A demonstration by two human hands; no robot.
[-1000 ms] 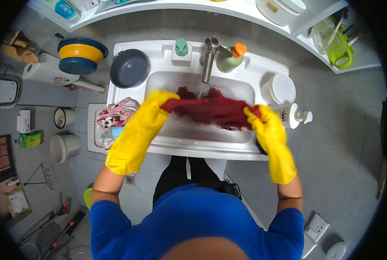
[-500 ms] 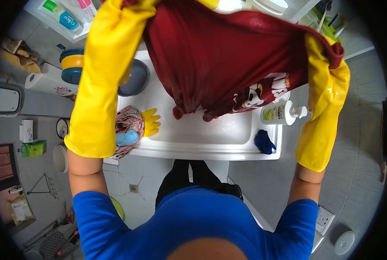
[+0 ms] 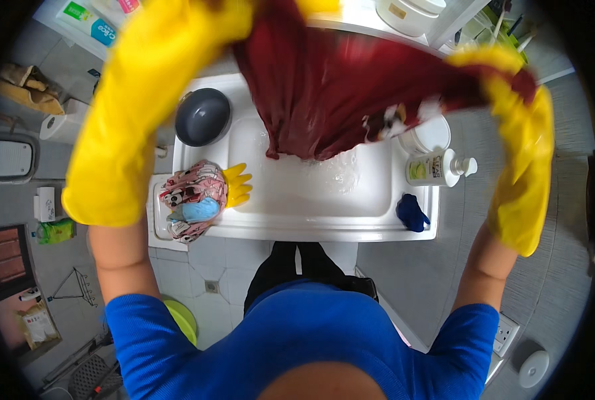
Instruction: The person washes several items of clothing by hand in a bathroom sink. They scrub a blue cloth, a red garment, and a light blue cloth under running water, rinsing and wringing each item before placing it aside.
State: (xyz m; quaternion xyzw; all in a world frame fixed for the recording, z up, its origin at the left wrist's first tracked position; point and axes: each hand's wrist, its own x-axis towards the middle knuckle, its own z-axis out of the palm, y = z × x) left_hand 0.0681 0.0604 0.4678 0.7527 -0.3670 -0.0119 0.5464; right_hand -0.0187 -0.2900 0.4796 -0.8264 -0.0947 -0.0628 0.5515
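A wet dark red garment [image 3: 337, 87] with a cartoon print hangs stretched and creased above the white sink [image 3: 377, 223]. Both my hands wear long yellow rubber gloves. My left hand [image 3: 214, 30] is closed around one upper part of the cloth, blurred by motion. At the other end, my right hand [image 3: 504, 87] grips a bunched corner. The garment's lower edge dangles over shallow water in the basin. On the sink's left side, a pink printed cloth [image 3: 197, 180] lies with a light blue piece on it, beside a spare yellow glove [image 3: 237, 185].
A grey bowl [image 3: 204, 117] sits at the sink's back left. A white pump bottle [image 3: 434, 168], a white round tub [image 3: 431, 135] and a dark blue cloth [image 3: 412, 213] line the right rim. Shelves with containers [image 3: 411, 13] stand behind. A green basin [image 3: 181, 320] rests on the floor.
The garment has lifted slightly and become more creased, its lower edge rising off the basin. My hands have spread apart a little, uncovering the grey bowl and pink cloth more fully.
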